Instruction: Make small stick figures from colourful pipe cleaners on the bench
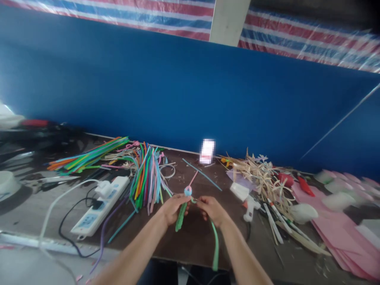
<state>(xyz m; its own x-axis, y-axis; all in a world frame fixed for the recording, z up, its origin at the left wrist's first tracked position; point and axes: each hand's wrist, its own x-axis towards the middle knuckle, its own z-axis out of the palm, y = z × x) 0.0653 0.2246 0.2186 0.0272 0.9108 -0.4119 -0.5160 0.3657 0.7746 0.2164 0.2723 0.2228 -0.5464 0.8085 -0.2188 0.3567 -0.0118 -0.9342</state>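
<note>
My left hand (pixel 172 209), at the front middle of the table, is closed on a small pipe-cleaner craft piece. Its round pink and light-blue top (pixel 188 191) shows above the fingertips, with a thin pink stem rising from it. A thick green part (pixel 180 218) of the piece hangs below the fingers. Close on the right, my right hand (pixel 211 209) pinches a green pipe cleaner (pixel 215 247). One end bends over to the craft piece; the long end hangs down past my palm. Whether the two are joined is too small to tell.
Bundles of coloured pipe cleaners (pixel 148 174) lie left, near a white power strip (pixel 101 209) with cords. To the right are a hot glue gun (pixel 251 208), pale curled strips (pixel 258 174) and pink sheets (pixel 335 225). A blue partition (pixel 190 87) stands behind the table.
</note>
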